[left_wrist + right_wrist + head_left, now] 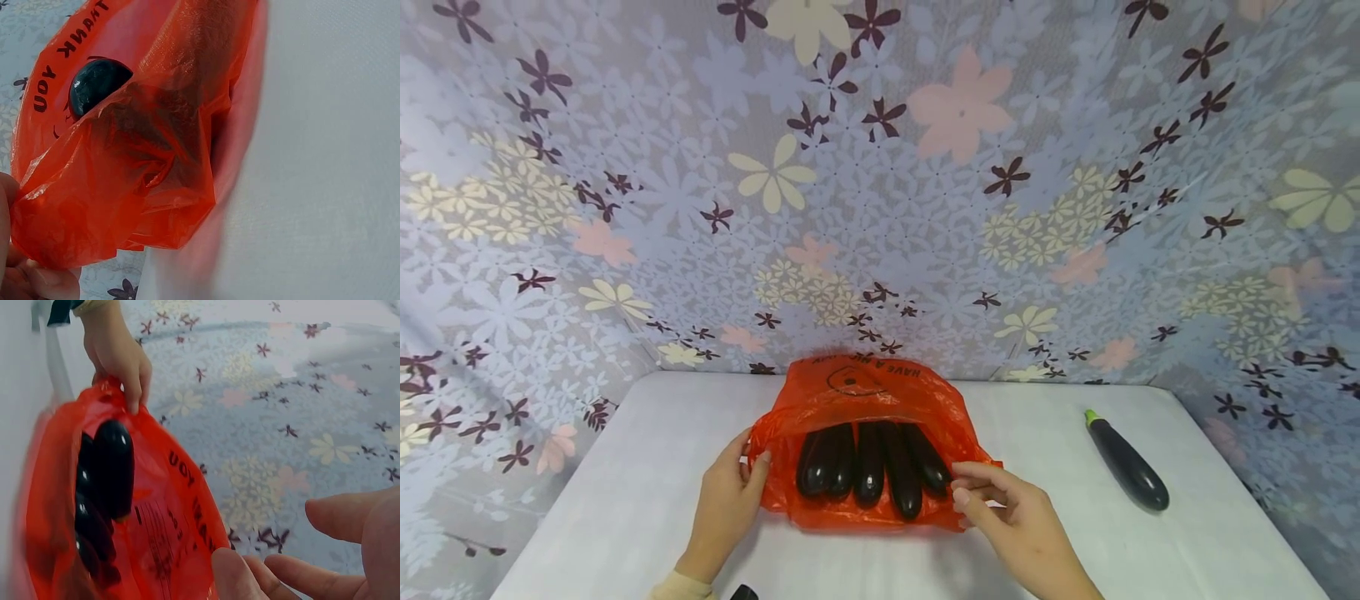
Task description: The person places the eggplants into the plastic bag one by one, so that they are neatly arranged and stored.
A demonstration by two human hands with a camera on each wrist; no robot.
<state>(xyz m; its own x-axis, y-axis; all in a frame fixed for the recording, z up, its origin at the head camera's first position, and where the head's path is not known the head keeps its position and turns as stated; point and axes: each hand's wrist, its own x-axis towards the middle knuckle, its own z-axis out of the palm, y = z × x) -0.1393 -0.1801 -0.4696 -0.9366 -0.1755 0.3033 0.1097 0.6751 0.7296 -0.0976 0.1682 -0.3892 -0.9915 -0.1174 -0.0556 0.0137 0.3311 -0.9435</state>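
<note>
A red plastic bag (887, 392) with black lettering lies on the table, its mouth facing me. Inside it, several dark, glossy eggplants (870, 475) sit side by side. My left hand (724, 500) grips the left edge of the bag's mouth between thumb and fingers; in the left wrist view, the fingers show at the lower left against crumpled plastic. At the opposite edge is my right hand (1026, 521), its thumb and fingertips right at the rim. In the right wrist view its fingers (337, 515) are spread apart, with the thumb tip against the bag's edge.
A single eggplant (1127, 467) with a green stem end lies on the white table (1067, 417) to the right. Floral-patterned fabric (880, 208) rises behind the table. A small black object (743, 592) shows at the bottom edge, near my left sleeve (683, 587).
</note>
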